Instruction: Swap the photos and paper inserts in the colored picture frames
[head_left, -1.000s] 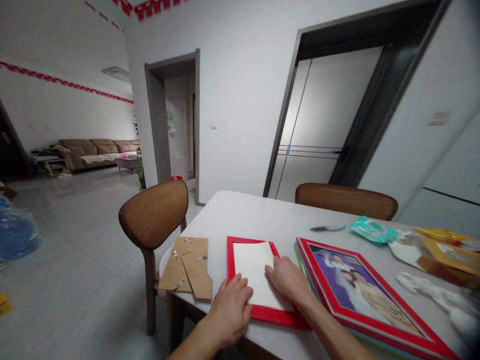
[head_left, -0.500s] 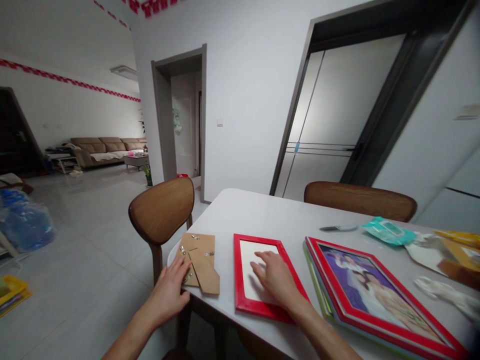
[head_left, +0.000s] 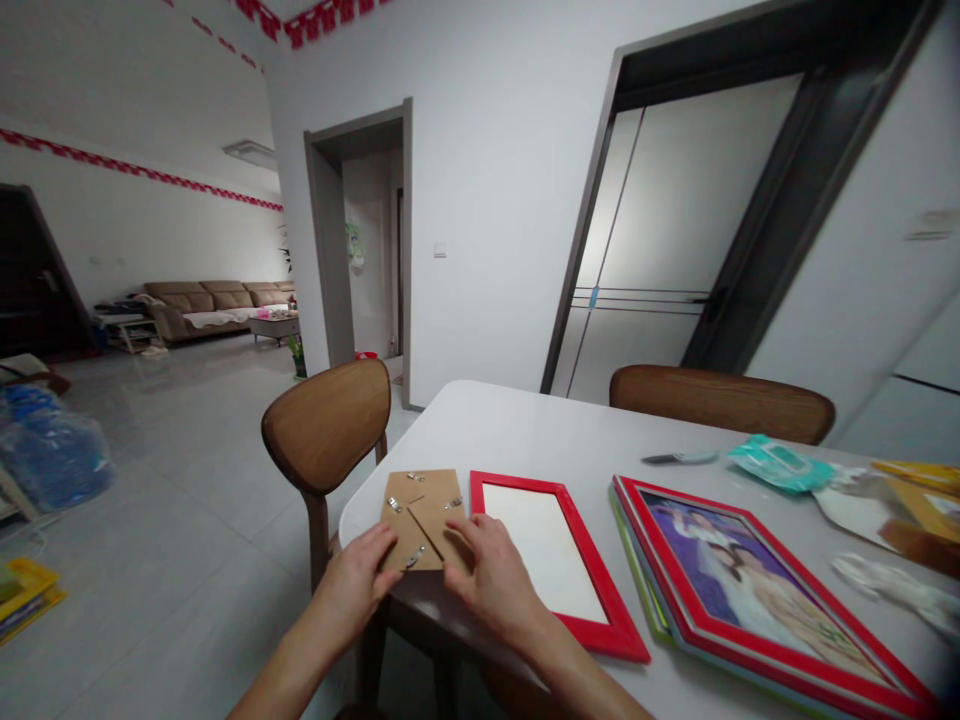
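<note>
**Both hands on the brown backing board, near side of bench**

Head view. I have the backing board [head_left: 409,500] at the near left of the white bench [head_left: 525,430], held between two hands. Left hand [head_left: 360,560]: fingers bent over its left edge, thumb by the lower edge. Right hand [head_left: 499,580]: fingers curled at its right side, thumb lower down. I cannot tell how firm either grip is.

Edges: the board's lower edge lies close to the bench's front edge. Only a narrow strip of bench separates its upper right corner from the red frame [head_left: 590,555]. Another strip parts that frame from the framed photo [head_left: 739,580], which lies on a stack. White top runs from the board's far side to the bench's rounded far corner. A wooden chair [head_left: 330,420] stands just beyond the left edge.

Materials: board matt brown, flat, four shiny metal clips, one slanting dark seam. Red frame a smooth rectangle around a plain off-white panel [head_left: 547,540]. Farther right: knife [head_left: 682,458] with pale handle, creased teal packet [head_left: 780,462].
</note>
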